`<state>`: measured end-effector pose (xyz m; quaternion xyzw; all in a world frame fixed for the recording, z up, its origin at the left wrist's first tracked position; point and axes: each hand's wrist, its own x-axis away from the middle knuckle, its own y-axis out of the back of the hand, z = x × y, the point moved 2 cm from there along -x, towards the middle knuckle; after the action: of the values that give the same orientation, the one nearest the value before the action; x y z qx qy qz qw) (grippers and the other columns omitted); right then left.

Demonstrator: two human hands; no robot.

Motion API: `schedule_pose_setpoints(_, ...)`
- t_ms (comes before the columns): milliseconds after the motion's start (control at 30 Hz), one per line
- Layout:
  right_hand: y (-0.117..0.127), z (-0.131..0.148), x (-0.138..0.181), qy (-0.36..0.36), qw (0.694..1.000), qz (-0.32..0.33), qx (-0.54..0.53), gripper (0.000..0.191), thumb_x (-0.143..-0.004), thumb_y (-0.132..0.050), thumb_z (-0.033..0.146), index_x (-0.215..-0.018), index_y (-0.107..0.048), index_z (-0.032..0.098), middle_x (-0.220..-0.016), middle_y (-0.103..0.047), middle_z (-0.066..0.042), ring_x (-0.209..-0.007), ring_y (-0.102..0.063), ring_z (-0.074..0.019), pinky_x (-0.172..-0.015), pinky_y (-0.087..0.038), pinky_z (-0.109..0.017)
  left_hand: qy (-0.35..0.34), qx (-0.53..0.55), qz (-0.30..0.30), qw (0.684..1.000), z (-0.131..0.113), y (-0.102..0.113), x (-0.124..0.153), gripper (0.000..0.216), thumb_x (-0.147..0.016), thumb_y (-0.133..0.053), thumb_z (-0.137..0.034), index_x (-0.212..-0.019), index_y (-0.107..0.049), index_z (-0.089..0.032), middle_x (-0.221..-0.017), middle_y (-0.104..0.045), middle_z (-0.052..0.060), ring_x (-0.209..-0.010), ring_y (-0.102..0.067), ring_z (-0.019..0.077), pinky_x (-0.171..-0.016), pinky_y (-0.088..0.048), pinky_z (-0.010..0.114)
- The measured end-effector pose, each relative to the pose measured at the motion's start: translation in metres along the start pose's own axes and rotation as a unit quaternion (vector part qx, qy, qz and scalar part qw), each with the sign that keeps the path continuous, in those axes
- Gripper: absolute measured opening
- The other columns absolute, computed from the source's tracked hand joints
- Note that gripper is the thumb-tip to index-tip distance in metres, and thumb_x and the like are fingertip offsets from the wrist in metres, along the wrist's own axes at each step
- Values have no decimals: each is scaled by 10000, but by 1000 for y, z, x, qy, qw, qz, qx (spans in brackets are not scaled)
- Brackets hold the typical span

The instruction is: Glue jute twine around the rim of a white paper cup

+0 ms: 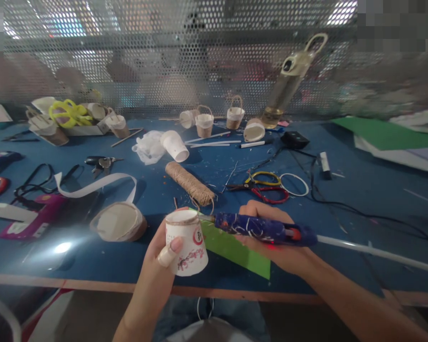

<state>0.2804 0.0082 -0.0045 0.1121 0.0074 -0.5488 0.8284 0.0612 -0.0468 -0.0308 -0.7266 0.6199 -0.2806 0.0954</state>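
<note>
My left hand point(159, 259) is closed around a white paper cup point(188, 244) printed with pink blossoms and a red ring mark. The cup appears upside down, with a brownish band around its upper edge. In my right hand point(271, 237) is a dark blue hot glue gun point(251, 227), its nozzle at the cup's upper right edge and a red light glowing underneath. A long glue stick point(364, 247) sticks out of its back. Beneath the gun lies a green sheet point(235, 251). Just behind the cup rests a roll of brown twine point(189, 183).
Scissors point(264, 185) lie right of the twine. A twine-and-paper basket point(121, 222) stands at left, near a white ribbon point(96, 185). Several small handled baskets point(204, 124) line the back by a perforated metal screen point(185, 61). A bottle point(285, 85) leans there. A black cord point(371, 209) crosses the right.
</note>
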Motion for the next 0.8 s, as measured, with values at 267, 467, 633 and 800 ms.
schedule_pose_setpoints(267,1,-8,1,23,997,13,68,289,-778,-700,107,-704,-454,241,-649,-494,66,-568,-424,-118,-533,-307,-275,-11,-13,-2,1000,0,-1,0,595,-743,-903,-500,-1257,-765,-234,-1148,-819,103,-1052,-746,332,-850,-600,374)
schedule_pose_setpoints(467,1,-9,1,75,989,17,125,323,-759,-657,102,-707,-375,251,-612,-429,84,-537,-362,-106,-514,-256,-276,-41,-49,-20,998,2,2,-1,578,-762,-904,-473,-1274,-745,-256,-1176,-805,87,-1073,-723,317,-861,-577,359)
schedule_pose_setpoints(633,2,-5,3,106,981,28,163,360,-814,-687,207,-722,-342,257,-599,-373,96,-515,-319,-100,-514,-240,-283,-101,-87,-38,990,7,4,0,536,-783,-910,-436,-1266,-719,-302,-1200,-753,36,-1056,-677,243,-900,-551,320)
schedule_pose_setpoints(800,3,-2,2,107,979,30,169,378,-805,-690,218,-725,-324,260,-594,-368,97,-509,-311,-101,-502,-232,-281,-117,-113,-51,985,9,4,2,508,-821,-881,-435,-1286,-702,-339,-1239,-704,20,-1093,-642,237,-918,-536,313)
